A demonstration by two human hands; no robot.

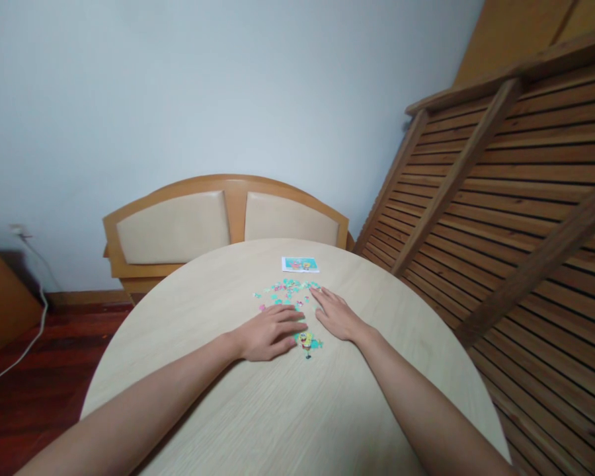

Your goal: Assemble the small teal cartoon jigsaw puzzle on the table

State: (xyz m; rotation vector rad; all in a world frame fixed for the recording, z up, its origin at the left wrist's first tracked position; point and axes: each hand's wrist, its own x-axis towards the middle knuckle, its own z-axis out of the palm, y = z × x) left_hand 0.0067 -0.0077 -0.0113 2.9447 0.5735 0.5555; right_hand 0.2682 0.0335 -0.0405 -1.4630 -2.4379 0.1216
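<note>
My left hand rests palm down on the table with its fingers stretched out. Its fingertips reach the left side of a partly joined jigsaw puzzle showing a yellow cartoon figure, and cover some of it. Beyond, loose puzzle pieces in turquoise, pink and yellow lie scattered. My right hand lies to the right of the joined part, fingers extended toward the right end of the loose pieces. Whether a piece lies under its fingertips is hidden. Behind the pieces is a small picture card with cartoon figures on turquoise.
The round pale wooden table carries everything. A wooden headboard with cream pads stands behind it against the wall. Slatted wooden panels lean at the right, close to the table edge. A white cable hangs at the left.
</note>
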